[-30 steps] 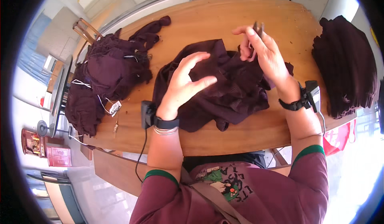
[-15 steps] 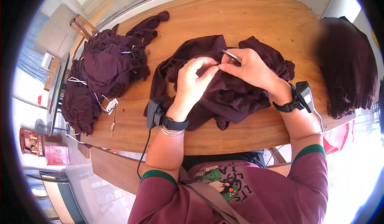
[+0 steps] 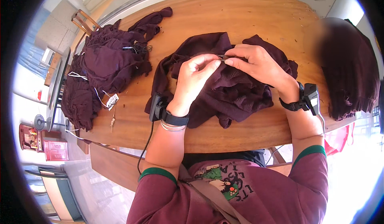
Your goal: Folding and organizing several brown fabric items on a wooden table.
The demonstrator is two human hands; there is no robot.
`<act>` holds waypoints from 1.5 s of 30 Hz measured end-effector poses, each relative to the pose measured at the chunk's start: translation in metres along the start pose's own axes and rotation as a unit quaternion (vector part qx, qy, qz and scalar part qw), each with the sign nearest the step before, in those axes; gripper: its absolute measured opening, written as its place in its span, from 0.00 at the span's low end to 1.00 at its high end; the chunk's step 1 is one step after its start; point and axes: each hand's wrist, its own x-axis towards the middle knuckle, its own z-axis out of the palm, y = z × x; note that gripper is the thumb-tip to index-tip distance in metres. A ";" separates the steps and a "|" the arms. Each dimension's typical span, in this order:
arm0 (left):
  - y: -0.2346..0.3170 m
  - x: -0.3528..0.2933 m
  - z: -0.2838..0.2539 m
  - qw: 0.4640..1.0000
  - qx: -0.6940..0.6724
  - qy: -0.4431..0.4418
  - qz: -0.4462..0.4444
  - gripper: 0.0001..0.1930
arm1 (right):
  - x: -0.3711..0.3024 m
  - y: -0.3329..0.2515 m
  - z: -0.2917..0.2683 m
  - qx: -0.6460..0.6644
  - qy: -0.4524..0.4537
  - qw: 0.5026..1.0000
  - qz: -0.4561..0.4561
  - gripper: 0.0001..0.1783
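Observation:
A dark maroon knit garment (image 3: 234, 100) lies crumpled on the wooden table in front of me. Over its upper middle, my left hand (image 3: 192, 78) is closed, thumb and forefinger pinching a bit of it, though the exact bit is too small to make out. My right hand (image 3: 262, 66) is closed round small metal thread snips (image 3: 223, 57). Their tip meets the fingertips of my left hand, and most of the tool is hidden under my right fingers.
On the table's left, a heap of maroon garments (image 3: 110, 60) has white ties and a white tag (image 3: 112, 101). A stack of folded maroon garments (image 3: 352, 72) sits at the right edge. The wooden table (image 3: 240, 14) carries scattered lint. A bench (image 3: 116, 164) stands below its near edge.
My right hand has turned, bringing the snips' tip from pointing up and away to the left fingertips. My left hand keeps its pinch, having shifted only slightly.

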 end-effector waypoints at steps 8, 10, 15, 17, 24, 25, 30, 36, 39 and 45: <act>-0.004 0.001 0.000 0.998 -0.045 -0.023 -0.033 0.09 | 0.000 0.002 0.004 -0.030 0.026 0.998 -0.058 0.13; -0.002 0.001 0.001 0.998 -0.043 -0.020 -0.041 0.09 | 0.000 0.003 0.004 -0.022 0.031 0.998 -0.050 0.12; -0.002 0.001 0.002 0.995 -0.086 -0.019 -0.037 0.09 | 0.000 0.004 0.004 -0.035 0.039 0.998 -0.024 0.11; 0.000 0.002 0.003 0.994 -0.104 -0.005 -0.045 0.09 | 0.000 0.009 0.007 0.036 0.084 0.996 -0.002 0.11; -0.005 0.002 0.001 0.994 -0.110 0.002 -0.024 0.08 | 0.000 0.000 0.004 0.028 0.034 0.999 -0.005 0.14; -0.006 0.002 0.001 0.994 -0.107 0.002 -0.023 0.08 | 0.000 0.000 0.005 0.014 0.033 0.999 -0.013 0.13; -0.005 0.003 0.002 0.995 -0.096 0.002 -0.032 0.08 | 0.001 0.005 0.007 0.002 0.045 0.998 -0.033 0.13; -0.004 0.005 0.003 0.994 -0.104 -0.003 -0.021 0.08 | 0.002 0.015 0.011 0.015 0.116 0.993 -0.034 0.12; -0.004 0.004 0.001 0.995 -0.095 0.003 -0.021 0.08 | 0.003 0.009 0.007 0.081 0.127 0.988 0.033 0.12; 0.001 0.007 0.010 0.913 0.216 0.151 0.311 0.12 | 0.000 -0.009 0.011 0.253 0.123 0.953 0.109 0.21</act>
